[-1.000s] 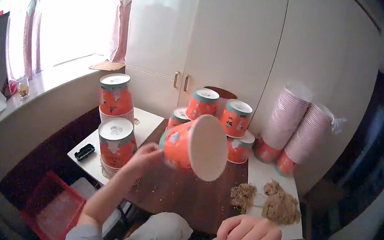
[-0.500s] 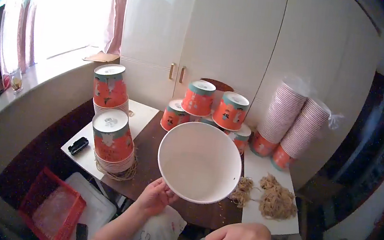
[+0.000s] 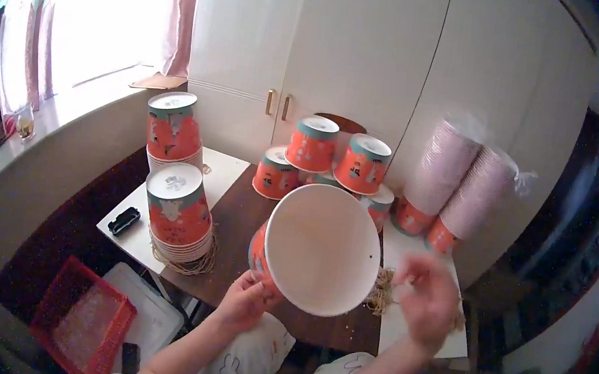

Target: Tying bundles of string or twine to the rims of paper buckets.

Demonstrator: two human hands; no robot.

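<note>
My left hand point(image 3: 248, 301) pinches a large orange paper bucket point(image 3: 323, 252) at its lower left. The bucket is tilted with its white inside facing me, and a small dark hole shows near its right rim. My right hand point(image 3: 428, 301) is raised to the right of the bucket, apart from it, over the white board. Motion smears its fingers, so whether they hold anything is unclear. Behind that hand lies a bundle of tan twine point(image 3: 380, 294), mostly hidden.
Upside-down bucket stacks point(image 3: 177, 206) stand on the left white board, twine around the nearer base, beside a black object point(image 3: 124, 221). Several buckets point(image 3: 361, 163) are piled behind mine. Tall plastic-wrapped stacks point(image 3: 444, 166) stand back right. A red basket point(image 3: 81, 321) sits lower left.
My right hand has risen from my lap, up and to the right, over the twine. The bucket in my left hand has turned, so more of its orange outside shows on the left.
</note>
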